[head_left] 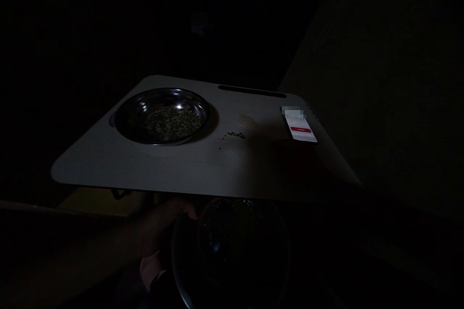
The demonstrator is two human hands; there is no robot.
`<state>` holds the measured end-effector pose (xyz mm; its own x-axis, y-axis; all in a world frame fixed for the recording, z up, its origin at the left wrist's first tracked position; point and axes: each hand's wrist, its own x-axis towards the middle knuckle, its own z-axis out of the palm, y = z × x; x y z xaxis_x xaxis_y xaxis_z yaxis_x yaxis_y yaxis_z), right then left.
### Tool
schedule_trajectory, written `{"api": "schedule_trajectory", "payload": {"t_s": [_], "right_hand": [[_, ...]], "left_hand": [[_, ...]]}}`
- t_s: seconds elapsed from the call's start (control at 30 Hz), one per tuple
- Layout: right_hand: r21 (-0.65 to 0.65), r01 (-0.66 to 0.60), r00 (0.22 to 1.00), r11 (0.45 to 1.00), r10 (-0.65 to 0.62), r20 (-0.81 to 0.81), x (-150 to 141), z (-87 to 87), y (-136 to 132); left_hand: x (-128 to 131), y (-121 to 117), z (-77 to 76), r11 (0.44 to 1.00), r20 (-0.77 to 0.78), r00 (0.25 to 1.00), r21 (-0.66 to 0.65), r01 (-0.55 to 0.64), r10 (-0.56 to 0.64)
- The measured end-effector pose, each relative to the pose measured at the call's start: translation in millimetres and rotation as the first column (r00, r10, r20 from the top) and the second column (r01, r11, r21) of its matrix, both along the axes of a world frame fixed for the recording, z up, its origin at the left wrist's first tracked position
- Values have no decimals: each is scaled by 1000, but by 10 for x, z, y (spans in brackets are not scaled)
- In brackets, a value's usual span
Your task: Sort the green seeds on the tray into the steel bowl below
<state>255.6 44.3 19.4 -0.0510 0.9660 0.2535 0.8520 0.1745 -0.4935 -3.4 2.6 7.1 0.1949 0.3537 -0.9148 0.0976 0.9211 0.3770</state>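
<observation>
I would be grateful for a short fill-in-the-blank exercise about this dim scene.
On the table, the phone lies to the ____ of the shiny bowl.
The coloured bar on the phone's lit screen is ____.
The hand at the second bowl, below the table's near edge, is the person's ____ hand.

Missing words: right; red; left.

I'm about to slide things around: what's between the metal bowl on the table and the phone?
A small scatter of green bits and a pale, grainy patch, in the head view.
</observation>
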Motion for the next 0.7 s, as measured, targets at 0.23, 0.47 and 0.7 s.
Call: {"api": "schedule_trajectory", "payload": {"t_s": [0.23, 0.47, 0.7], "right_hand": [[4, -4, 1000, 1000, 4, 8, -22, 11, -13], [5, -24, 1000, 1000, 24, 17, -59, 22, 37], [23, -17, 999, 1000, 16, 30, 15, 6, 47]], "left_hand": [[-18, -5, -20, 999, 34, 999, -22, -30, 31], [-17, -20, -16, 1000, -25, 999, 13, -28, 28], [20, -17, 74, 999, -22, 999, -20, -34, 33]]}}
